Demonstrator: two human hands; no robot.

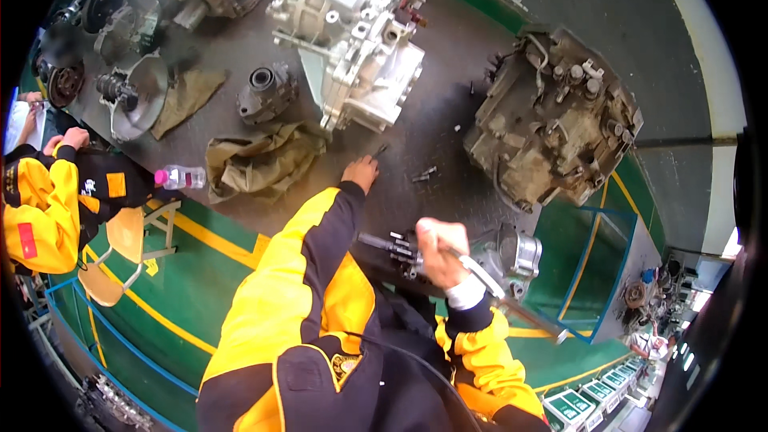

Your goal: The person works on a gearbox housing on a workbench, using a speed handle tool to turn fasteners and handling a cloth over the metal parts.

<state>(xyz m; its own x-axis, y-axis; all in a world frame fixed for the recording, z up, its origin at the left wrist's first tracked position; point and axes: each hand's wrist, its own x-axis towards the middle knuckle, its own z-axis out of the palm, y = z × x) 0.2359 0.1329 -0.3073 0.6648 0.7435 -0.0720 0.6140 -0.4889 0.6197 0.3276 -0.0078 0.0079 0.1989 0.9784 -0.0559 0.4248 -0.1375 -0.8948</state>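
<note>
My left hand [362, 173] reaches onto the dark metal table [440, 144], fingers curled closed on a small dark metal piece [381, 150]. My right hand [440, 252] grips a silver metal bar tool [488, 280] above the table's near edge. Just left of that hand are black metal parts [396, 248]; beside it is a silver housing [520, 256]. Small loose metal pieces [424, 174] lie between my hands and a grimy transmission housing [552, 120].
A large aluminium casing [348, 44] stands at the back, near a round part [264, 92] and crumpled cloth [260, 160]. A bottle [184, 178] is at the left edge. A co-worker [44, 200] stands left by a chair [124, 236]. A blue-framed stand [596, 272] is right.
</note>
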